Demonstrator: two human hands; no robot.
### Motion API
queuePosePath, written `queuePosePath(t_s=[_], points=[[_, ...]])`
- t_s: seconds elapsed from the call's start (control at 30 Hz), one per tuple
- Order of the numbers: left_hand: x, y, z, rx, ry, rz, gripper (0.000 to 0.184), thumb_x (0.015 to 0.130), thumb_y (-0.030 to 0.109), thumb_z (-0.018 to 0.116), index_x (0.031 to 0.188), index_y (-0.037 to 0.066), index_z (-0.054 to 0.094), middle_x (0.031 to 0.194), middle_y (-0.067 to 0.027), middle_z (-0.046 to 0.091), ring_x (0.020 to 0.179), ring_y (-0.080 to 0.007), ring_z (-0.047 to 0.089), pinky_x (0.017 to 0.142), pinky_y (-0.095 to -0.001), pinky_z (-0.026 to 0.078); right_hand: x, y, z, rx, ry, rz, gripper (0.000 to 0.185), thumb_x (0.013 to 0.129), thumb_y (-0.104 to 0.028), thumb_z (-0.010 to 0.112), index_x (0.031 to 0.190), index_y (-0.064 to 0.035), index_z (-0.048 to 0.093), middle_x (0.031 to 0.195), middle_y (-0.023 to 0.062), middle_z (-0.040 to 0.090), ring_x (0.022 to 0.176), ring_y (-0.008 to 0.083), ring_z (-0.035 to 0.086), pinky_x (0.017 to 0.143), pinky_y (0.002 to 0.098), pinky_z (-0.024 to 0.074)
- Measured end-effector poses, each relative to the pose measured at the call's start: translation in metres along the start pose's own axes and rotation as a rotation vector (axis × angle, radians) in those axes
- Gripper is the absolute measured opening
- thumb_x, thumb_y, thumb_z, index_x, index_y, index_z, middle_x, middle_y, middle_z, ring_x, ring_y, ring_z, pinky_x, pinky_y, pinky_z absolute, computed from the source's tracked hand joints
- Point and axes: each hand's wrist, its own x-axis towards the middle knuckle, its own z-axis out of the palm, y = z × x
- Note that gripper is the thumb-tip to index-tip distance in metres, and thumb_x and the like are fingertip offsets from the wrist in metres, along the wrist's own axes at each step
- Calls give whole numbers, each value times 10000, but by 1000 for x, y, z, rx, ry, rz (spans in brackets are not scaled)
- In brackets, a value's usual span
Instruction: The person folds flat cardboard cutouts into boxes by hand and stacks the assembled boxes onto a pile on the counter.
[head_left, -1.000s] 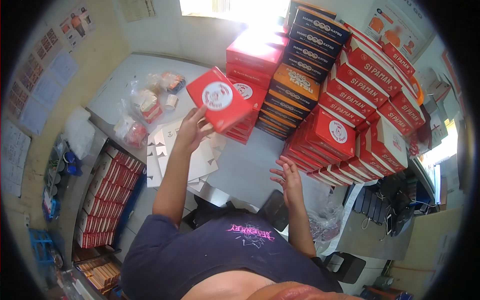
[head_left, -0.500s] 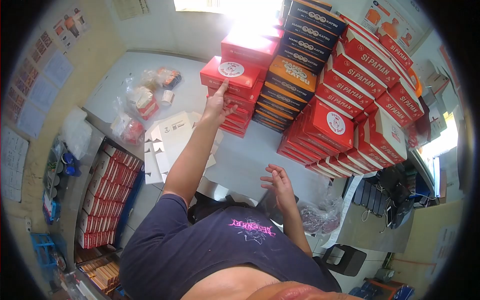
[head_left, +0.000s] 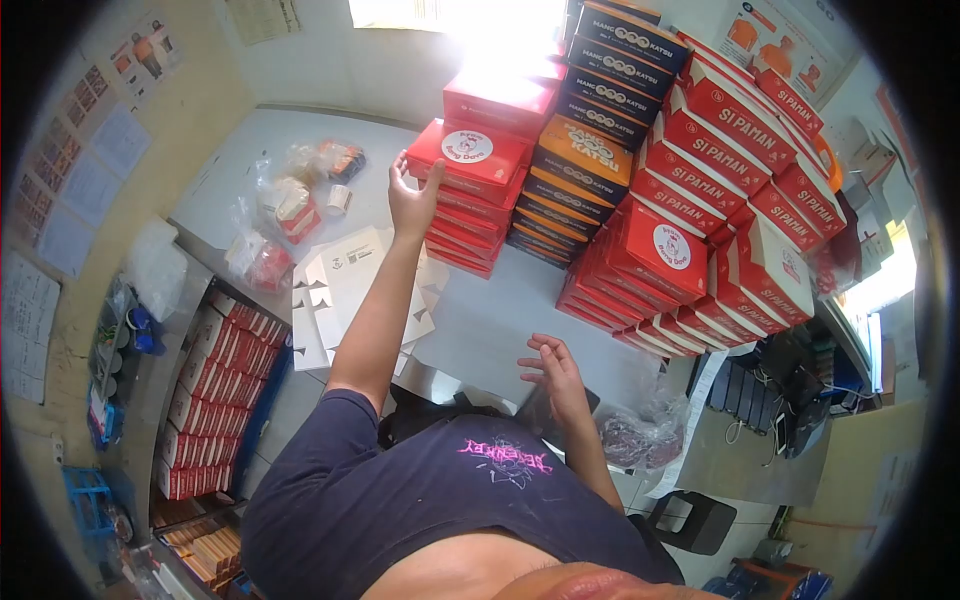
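Left hand (head_left: 413, 195), thumb and fingers apart, against a red rectangular cardboard box (head_left: 472, 168) just beyond — right hand (head_left: 556, 375), loosely spread, nearer the body

Looks like glossy card on red box (head_left: 468, 163), matt card on white blanks (head_left: 345, 278), crinkled plastic on clear bag (head_left: 642, 435).

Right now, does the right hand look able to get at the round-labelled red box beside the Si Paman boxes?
Probably yes: the right hand looks empty, with bare table towards the red box, whose labelled top is uncovered; the left hand is well clear.
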Motion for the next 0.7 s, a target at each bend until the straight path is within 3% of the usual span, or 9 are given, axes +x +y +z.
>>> queuePosePath(t_s=[0.33, 0.4, 0.47, 0.53, 0.6, 0.67, 0.7], points=[[4, -17, 4, 79, -65, -48, 971, 876, 591, 742, 1492, -69, 384, 1411, -280, 538, 1385, -372, 479, 1157, -445, 367, -3, 5, -4, -28, 6, -4, 418, 1083, -363, 514, 1371, -59, 518, 1374, 140, 543, 1103, 229, 644, 888, 369, 536], [-5, -28, -3, 90, 112, 43, 997, 882, 633, 707, 1507, -65, 363, 1416, -268, 533, 1402, -378, 450, 1163, -474, 350, -5, 5, -5, -9, 18, -5, 425, 1079, -362, 526, 1370, -52, 524, 1365, 133, 544, 1097, 218, 641, 886, 357, 538], [-28, -47, -23, 104, 143, 7, 979, 892, 651, 676, 1512, -41, 368, 1460, -267, 479, 1407, -394, 423, 1157, -495, 349, -7, 6, -7, 12, 28, -5, 432, 1074, -360, 539, 1369, -45, 529, 1355, 125, 546, 1091, 206, 638, 885, 345, 539], [-66, -77, -56, 353, -89, -133, 980, 865, 654, 701, 1522, 6, 369, 1508, -265, 416, 1406, -394, 408, 1140, -513, 358, -8, 7, -10, 40, 69, -10, 432, 1079, -358, 529, 1375, -44, 522, 1360, 128, 542, 1094, 209, 637, 881, 343, 540], [-110, -111, -82, 731, -340, -453, 1048, 802, 674, 742, 1552, 73, 323, 1517, -268, 394, 1413, -409, 384, 1133, -540, 351, -10, 8, -12, 43, 80, 3, 431, 1080, -359, 527, 1376, -46, 520, 1359, 128, 541, 1095, 210, 636, 881, 343, 539], [-151, -166, -90, 922, -356, -773, 1135, 729, 676, 793, 1573, 129, 267, 1529, -280, 353, 1433, -437, 326, 1114, -636, 324, -7, 10, -13, 46, 88, 18, 431, 1081, -361, 525, 1378, -48, 518, 1358, 128, 541, 1096, 211, 635, 881, 343, 539], [-162, -155, -93, 926, -354, -772, 1135, 729, 676, 793, 1573, 129, 267, 1529, -280, 353, 1433, -437, 326, 1114, -636, 324, -5, 13, -13, 36, 72, 29, 428, 1080, -358, 525, 1375, -48, 521, 1355, 127, 542, 1096, 211, 635, 882, 344, 538]])
